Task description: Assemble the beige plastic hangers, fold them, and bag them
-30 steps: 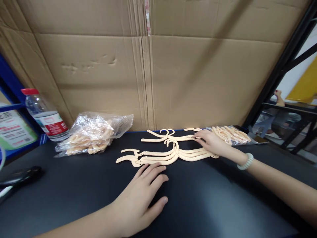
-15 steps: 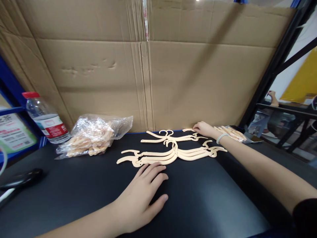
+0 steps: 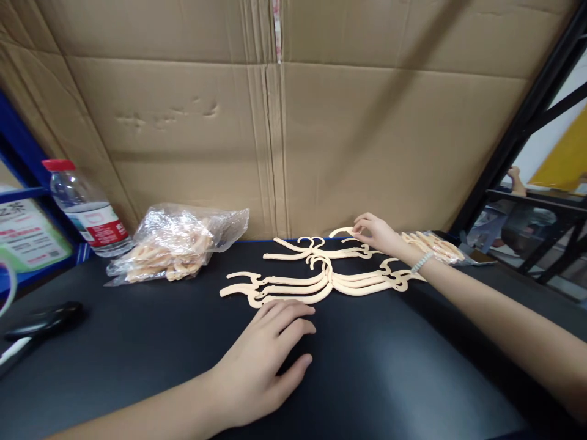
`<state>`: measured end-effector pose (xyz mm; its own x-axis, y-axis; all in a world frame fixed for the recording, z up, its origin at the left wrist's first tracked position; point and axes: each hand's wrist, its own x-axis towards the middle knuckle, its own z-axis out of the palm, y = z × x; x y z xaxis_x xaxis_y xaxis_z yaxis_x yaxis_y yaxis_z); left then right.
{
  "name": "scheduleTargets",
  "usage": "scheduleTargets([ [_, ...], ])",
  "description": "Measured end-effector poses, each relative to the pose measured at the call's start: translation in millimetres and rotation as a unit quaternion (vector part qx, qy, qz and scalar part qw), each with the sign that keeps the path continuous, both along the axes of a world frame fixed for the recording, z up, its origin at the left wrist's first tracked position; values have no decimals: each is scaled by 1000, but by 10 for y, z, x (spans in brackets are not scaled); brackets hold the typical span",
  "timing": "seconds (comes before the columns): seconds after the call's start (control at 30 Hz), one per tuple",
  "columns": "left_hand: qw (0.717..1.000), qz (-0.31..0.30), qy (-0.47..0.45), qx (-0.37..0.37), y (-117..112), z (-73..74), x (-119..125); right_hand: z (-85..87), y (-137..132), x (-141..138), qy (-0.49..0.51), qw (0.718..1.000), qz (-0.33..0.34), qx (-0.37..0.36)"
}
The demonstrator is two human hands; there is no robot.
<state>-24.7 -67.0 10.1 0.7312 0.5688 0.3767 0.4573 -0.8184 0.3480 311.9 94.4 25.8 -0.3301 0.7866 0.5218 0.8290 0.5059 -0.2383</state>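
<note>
Several cream plastic hangers lie in a row on the black table. My left hand rests flat on the table just in front of them, fingers stretched out, holding nothing. My right hand reaches to the back of the table near the cardboard wall and pinches the curved end of one more cream hanger, lifted a little off the surface. A bead bracelet sits on that wrist.
A clear bag of cream hangers lies at the back left, another bag behind my right wrist. A water bottle stands at far left. A black tool lies at the left edge. A cardboard wall backs the table.
My right hand left the row of hangers, moved back toward the cardboard, and took hold of a single hanger, raising its end. My left hand stayed flat in place.
</note>
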Motion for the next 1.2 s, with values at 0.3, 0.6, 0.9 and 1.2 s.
scheduleTargets([
  [0.3,921,59,-242,-301,57,-3,106,210,-1050,-877,194,962,185,-56],
  [0.6,827,87,-367,-418,35,18,173,216,-1439,-1244,150,941,260,-159],
  [0.9,785,111,-418,-443,67,-38,155,183,-584,-604,25,996,67,-61],
  [1.2,793,121,-404,-440,73,9,171,-125,-197,-449,1,995,61,-82],
])
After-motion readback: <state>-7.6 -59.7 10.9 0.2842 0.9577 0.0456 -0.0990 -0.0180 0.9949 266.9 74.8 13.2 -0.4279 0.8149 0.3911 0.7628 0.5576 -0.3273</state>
